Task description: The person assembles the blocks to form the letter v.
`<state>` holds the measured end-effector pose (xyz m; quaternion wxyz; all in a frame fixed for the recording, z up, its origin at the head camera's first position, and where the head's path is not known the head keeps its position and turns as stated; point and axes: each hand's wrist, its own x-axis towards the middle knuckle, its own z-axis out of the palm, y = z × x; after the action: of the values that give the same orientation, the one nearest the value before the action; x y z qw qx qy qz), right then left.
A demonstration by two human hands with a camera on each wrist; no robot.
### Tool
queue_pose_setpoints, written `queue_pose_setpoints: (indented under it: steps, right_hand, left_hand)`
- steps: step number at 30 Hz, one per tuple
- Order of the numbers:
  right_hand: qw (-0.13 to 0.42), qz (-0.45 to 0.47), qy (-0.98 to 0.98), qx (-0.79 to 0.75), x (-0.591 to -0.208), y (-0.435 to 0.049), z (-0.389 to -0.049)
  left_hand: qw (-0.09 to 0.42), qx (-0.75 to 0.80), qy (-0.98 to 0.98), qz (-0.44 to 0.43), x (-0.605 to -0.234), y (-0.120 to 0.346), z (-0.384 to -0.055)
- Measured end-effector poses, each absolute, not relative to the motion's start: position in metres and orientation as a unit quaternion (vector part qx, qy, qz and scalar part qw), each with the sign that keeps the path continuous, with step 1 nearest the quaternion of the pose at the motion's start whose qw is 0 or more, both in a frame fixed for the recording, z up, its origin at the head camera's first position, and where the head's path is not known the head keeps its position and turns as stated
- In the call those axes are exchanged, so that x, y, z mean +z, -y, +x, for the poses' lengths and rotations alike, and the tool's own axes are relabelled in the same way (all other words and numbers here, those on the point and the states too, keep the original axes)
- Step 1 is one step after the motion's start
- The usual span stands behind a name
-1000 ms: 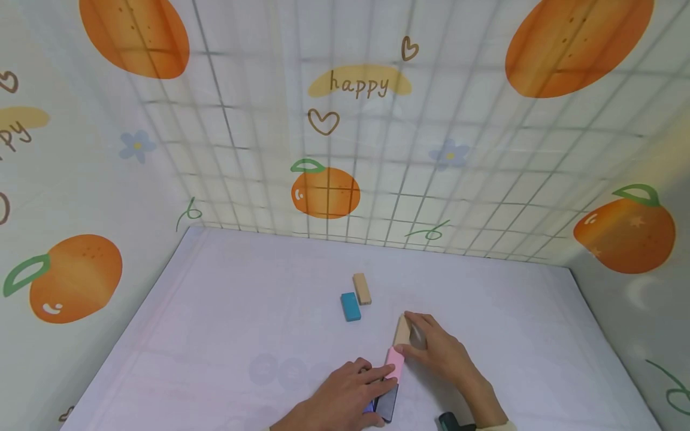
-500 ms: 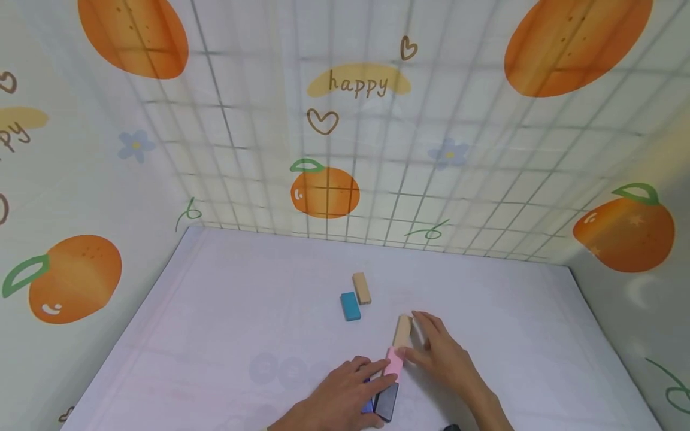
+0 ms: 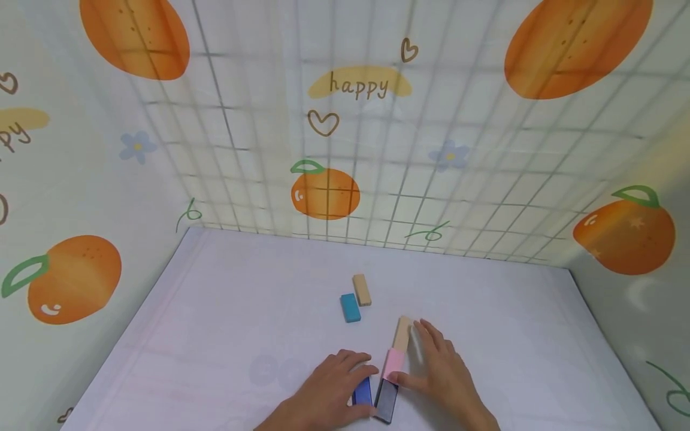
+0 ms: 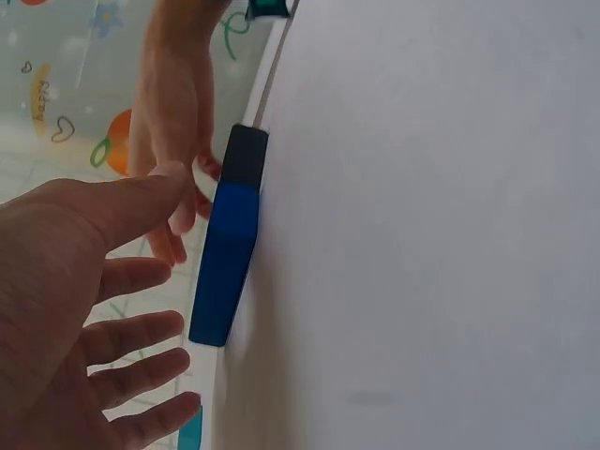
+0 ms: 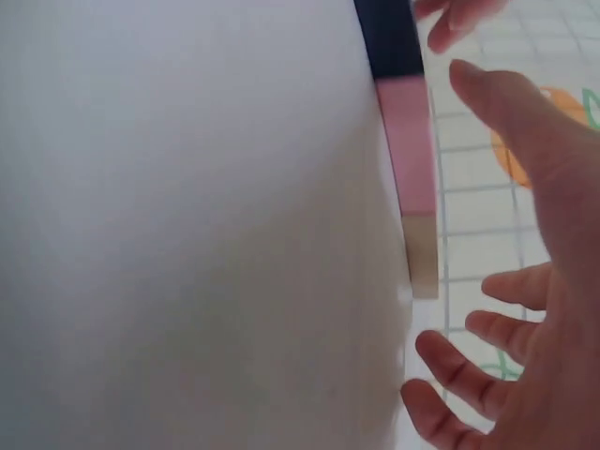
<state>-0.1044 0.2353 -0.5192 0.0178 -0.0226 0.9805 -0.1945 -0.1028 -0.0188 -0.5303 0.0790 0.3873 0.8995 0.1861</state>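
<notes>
In the head view a black block (image 3: 386,403), a pink block (image 3: 393,363) and a plain wooden block (image 3: 402,333) lie end to end in a slanting row. Beside the black one lies a blue block (image 3: 363,392), the two angled like a narrow V. My left hand (image 3: 330,389) is spread over the left side of the blue block (image 4: 225,267), partly covering it; its fingers hold nothing. Along the right of the row is my right hand (image 3: 448,372), fingers apart, thumb tip near the pink-black joint. Whether that thumb touches cannot be told.
Farther back on the white table (image 3: 242,299) lie a teal block (image 3: 350,307) and another plain wooden block (image 3: 362,290), side by side. A patterned cloth wall (image 3: 372,149) with orange prints rises behind the table and along both sides.
My left hand has lifted off the pink and black blocks and drawn left, uncovering more of the blue block. The right hand has loosened from the wooden block and moved slightly nearer.
</notes>
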Motion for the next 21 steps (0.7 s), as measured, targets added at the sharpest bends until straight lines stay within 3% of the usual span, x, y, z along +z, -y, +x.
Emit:
queue_pose_setpoints:
  steps: [7, 21]
  right_hand:
    - [0.025, -0.011, -0.985, -0.171, -0.518, -0.22, -0.093]
    - [0.095, 0.02, -0.983, -0.155, -0.516, -0.196, -0.08]
  left_hand:
    - [0.05, 0.21, -0.9, 0.379, -0.53, 0.024, -0.106]
    - [0.08, 0.228, -0.908, 0.342, -0.524, 0.026, -0.11]
